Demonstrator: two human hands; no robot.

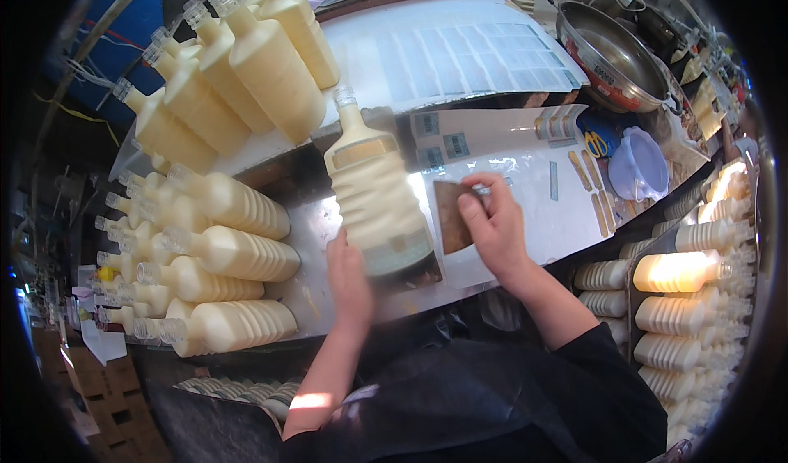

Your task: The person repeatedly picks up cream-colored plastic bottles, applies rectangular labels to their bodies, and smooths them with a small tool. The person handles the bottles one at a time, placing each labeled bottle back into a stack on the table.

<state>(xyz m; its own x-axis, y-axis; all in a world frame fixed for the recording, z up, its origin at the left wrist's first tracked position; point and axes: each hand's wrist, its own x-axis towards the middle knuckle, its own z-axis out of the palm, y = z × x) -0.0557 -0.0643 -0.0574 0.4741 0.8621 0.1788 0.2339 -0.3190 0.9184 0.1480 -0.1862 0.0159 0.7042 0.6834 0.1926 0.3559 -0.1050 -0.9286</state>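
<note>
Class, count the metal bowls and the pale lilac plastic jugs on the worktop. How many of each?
1 round metal bowl, at the far right of the worktop. 1 pale lilac plastic jug, just in front of it, beside yellow-handled scissors. Others may be hidden.

The cream-coloured ribbed plastic bottle (376, 192) I'm holding lies tilted on the shiny worktop, its clear cap pointing away from me, a tan band below its neck; the brown rectangular label (451, 217) sits just right of it, under my fingers.
</note>
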